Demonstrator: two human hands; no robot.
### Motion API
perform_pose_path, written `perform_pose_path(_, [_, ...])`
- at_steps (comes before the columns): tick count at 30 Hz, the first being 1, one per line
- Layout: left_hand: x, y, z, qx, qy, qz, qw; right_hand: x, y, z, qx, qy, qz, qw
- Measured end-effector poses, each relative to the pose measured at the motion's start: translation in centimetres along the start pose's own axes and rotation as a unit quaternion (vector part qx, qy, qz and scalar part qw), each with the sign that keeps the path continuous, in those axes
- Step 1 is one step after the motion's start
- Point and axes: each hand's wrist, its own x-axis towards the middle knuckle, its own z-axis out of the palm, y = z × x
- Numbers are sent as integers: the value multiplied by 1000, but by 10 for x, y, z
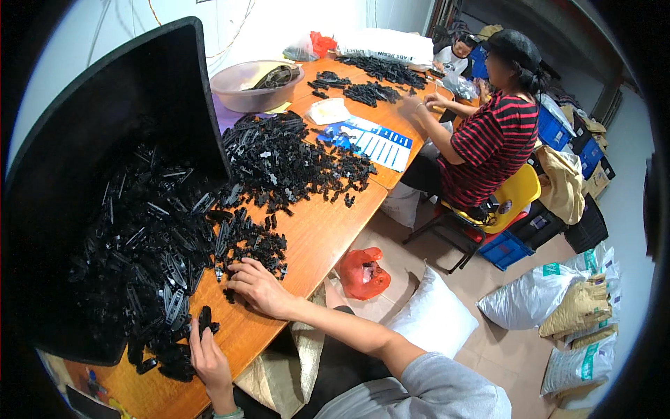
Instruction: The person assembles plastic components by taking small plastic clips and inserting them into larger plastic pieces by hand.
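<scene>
My left hand is by the table's near edge, its fingers closed on a black plastic part. My right hand rests with slightly spread, bent fingers on a small heap of little black plastic pieces. Its fingertips touch the pieces; its thumb is hidden. To the left, long black plastic parts spill from a large black bin tipped on its side onto the wooden table. A big pile of small black pieces lies farther back.
A pinkish basin and a blue-and-white sheet lie beyond the pile. On the right, a person in a striped shirt sits on a yellow chair; another person is behind. A red bag and white sacks occupy the floor.
</scene>
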Motion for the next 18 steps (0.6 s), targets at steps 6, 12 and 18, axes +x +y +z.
perform_pose_path(6, [6,4,-1,3,66,69,995,2,2,-14,3,32,-45,998])
perform_pose_path(12, [2,29,3,-133,163,-94,973,-25,1,-55,11,117,164,979])
perform_pose_path(18, [-5,55,9,-495,131,-303,804,-11,-14,-43,-3,23,83,996])
